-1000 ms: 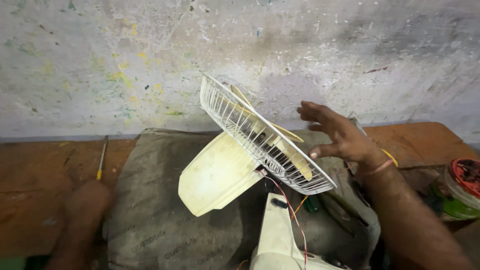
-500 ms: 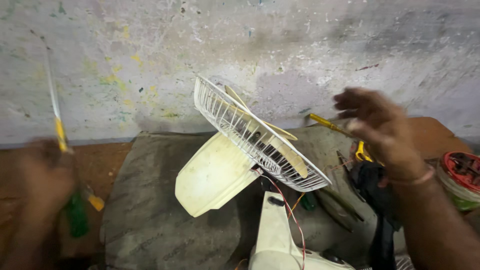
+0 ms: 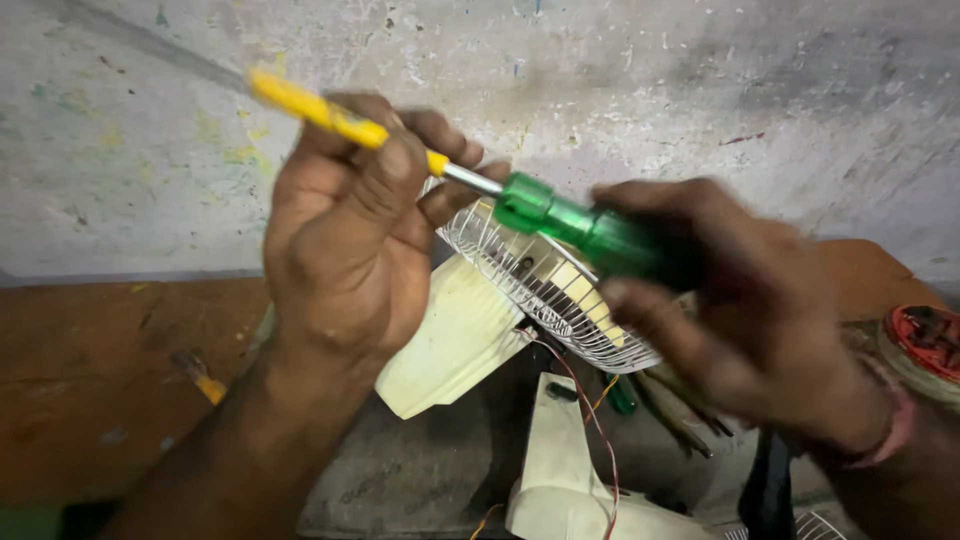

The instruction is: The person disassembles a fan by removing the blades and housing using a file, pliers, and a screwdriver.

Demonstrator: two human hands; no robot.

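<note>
both hands hold one screwdriver (image 3: 540, 215) above the desk (image 3: 90, 350): the left hand (image 3: 350, 240) is closed round its yellow-sleeved shaft, the right hand (image 3: 740, 300) is wrapped on the green handle. the cream fan (image 3: 470, 340), grille on, wires exposed, lies untouched below near the desk's middle.

The right hand (image 3: 760, 320) is motion-blurred; behind both hands, the fan's wire guard (image 3: 560, 290) is partly hidden, and the red-topped spool (image 3: 925, 345) beside it is edge-cropped.
</note>
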